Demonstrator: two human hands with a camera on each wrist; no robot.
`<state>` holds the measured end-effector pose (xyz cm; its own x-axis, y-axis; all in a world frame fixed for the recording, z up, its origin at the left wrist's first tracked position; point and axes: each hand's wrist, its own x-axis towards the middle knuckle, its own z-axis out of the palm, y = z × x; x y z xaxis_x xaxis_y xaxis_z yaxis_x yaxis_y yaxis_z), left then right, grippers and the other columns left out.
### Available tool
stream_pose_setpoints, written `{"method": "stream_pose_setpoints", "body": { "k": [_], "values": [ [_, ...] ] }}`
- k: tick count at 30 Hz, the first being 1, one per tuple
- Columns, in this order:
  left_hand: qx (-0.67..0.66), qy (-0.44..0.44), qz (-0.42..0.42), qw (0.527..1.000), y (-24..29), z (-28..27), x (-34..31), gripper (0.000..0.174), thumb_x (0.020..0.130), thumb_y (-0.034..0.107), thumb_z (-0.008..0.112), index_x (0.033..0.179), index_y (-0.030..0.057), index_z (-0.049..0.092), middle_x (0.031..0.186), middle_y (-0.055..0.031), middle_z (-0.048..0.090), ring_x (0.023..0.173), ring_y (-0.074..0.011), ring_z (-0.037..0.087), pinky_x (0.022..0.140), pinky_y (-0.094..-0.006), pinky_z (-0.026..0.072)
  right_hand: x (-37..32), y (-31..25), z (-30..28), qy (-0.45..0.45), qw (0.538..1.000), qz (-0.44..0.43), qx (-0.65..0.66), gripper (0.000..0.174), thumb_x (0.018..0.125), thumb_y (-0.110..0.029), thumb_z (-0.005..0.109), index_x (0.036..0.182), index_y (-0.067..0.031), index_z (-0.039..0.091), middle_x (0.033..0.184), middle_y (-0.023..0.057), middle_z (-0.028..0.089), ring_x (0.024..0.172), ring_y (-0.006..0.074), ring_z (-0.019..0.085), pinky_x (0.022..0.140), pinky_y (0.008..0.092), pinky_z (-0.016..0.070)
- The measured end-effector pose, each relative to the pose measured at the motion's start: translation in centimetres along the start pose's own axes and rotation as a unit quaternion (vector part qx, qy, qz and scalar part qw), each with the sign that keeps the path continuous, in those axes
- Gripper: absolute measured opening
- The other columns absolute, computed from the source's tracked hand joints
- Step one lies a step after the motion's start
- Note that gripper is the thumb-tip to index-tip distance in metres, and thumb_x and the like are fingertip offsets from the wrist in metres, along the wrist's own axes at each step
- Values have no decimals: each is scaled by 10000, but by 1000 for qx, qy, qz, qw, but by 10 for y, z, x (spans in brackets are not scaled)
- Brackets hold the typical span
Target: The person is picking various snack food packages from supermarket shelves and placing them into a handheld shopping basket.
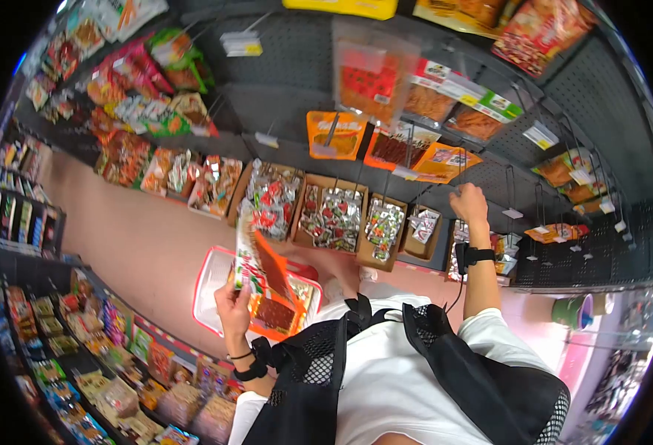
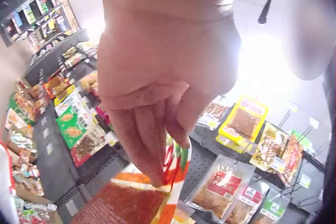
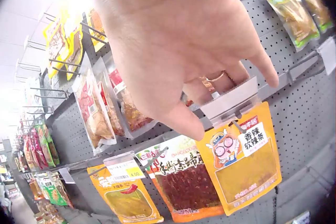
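Left hand [image 1: 233, 308]: thumb and fingers pinched on white-banded edge of orange packets [image 1: 276, 302], held above red-rimmed basket [image 1: 211, 261], over its right side. Packets likely light, flat, flexible, slick-filmed, little risk of breakage; best grasped along sealed edge, fairly firmly, lest layers slide apart. Right hand [image 1: 472, 204]: at pegboard, thumb beside upper left corner of yellow packet [image 3: 241, 163], fingers partly hidden behind price tag [image 3: 231, 100]; closure on anything cannot be told.

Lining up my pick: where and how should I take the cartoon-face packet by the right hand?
I'd pinch the packet at its lower edge, from the front: it hangs flat, facing outward, while the tag holder sits before its top.
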<state>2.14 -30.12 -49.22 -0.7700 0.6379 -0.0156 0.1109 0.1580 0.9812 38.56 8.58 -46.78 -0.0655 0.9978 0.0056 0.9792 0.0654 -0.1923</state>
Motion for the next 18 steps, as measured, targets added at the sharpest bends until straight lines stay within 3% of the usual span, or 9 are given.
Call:
{"method": "stream_pose_setpoints", "body": {
  "k": [4,6,8,10,11,13,14,16,18],
  "values": [
    [71,-144,102,982,62,27,23,112,836,44,609,885,-51,644,779,-7,593,669,-73,509,608,-230,413,0,0,-11,-102,994,-21,-21,407,760,-291,648,1060,-16,650,1122,241,610,1094,384,566,937,542,419],
    [35,-192,164,967,98,43,37,174,810,60,623,918,-73,656,823,-58,632,728,-109,550,658,-252,439,-20,-19,-15,-77,996,-24,-47,442,760,-283,657,1092,6,621,1214,249,557,1183,362,506,972,585,363],
    [13,-203,161,966,123,57,41,197,790,57,627,921,-85,665,883,-112,659,802,-138,587,713,-263,453,-42,-30,-25,83,985,-149,0,441,777,-247,658,1118,26,601,1271,251,518,1224,354,471,1007,530,365],
    [-32,-275,143,950,149,74,42,235,780,75,635,945,-90,667,926,-142,667,836,-152,607,756,-263,458,-46,-25,-18,19,961,-197,191,524,794,-258,678,1201,45,550,1300,242,502,1232,350,471,1021,463,380],
    [-42,-288,162,943,154,82,45,256,765,88,644,937,-100,666,938,-151,670,826,-162,615,761,-268,463,-49,-26,-19,22,962,-190,197,524,794,-258,678,1201,45,550,1300,242,502,1232,350,471,1021,463,380],
    [-60,-317,149,935,158,88,49,273,759,101,650,940,-102,665,943,-154,670,816,-168,620,760,-273,465,-55,-39,-25,-252,821,-209,469,656,788,-296,710,1290,53,472,1329,224,490,1246,325,468,1003,396,412],
    [-83,-339,133,927,161,94,49,290,753,113,657,944,-104,665,948,-158,671,805,-174,624,758,-277,468,-56,-40,-22,-261,816,-238,458,769,775,-265,756,1381,13,372,1376,180,460,1255,253,466,918,342,477],
    [-78,-340,148,926,172,119,46,311,741,129,666,942,-108,663,934,-160,671,773,-178,628,736,-282,473,-56,-34,-30,-248,832,-290,403,770,778,-267,753,1385,7,367,1373,175,463,1267,254,455,934,344,468],
    [-115,-350,70,927,175,129,45,253,748,67,638,923,-115,654,836,-132,666,755,-178,610,706,-287,472,-61,-33,-29,-271,817,-277,428,731,794,-229,742,1383,-1,375,1371,149,470,1263,242,458,950,349,463]
  ]
}}
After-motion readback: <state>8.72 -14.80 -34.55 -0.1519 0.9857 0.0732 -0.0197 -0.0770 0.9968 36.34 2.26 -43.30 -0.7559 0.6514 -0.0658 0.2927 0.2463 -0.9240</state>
